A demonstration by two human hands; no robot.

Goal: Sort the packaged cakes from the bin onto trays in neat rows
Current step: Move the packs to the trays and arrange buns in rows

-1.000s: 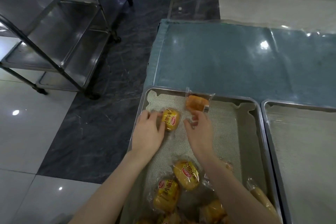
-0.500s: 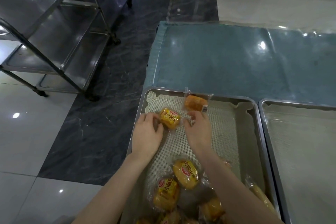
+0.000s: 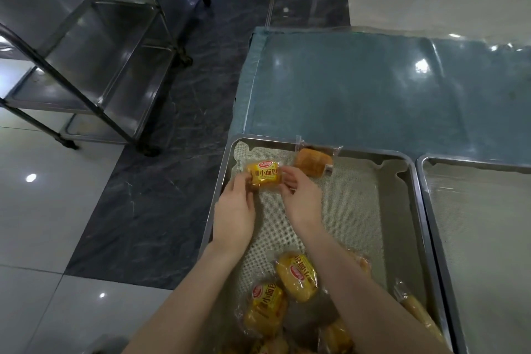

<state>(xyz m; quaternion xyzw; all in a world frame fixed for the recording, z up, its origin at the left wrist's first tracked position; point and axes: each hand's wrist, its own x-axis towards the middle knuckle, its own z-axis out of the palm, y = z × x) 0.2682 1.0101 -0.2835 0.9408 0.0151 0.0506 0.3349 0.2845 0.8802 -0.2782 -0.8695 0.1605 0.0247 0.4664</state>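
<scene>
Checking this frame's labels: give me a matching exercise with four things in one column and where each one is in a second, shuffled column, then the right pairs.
Things:
1. yellow-labelled cake
2. brown cake
3. cake pile
4. steel trolley

Places:
A. standing left of the table
B. heaped at the near end of the left tray
C. pinched between the left hand and the right hand
D. lying at the left tray's far rim

Pairs: 1-C, 2-D, 3-B, 4-A.
</scene>
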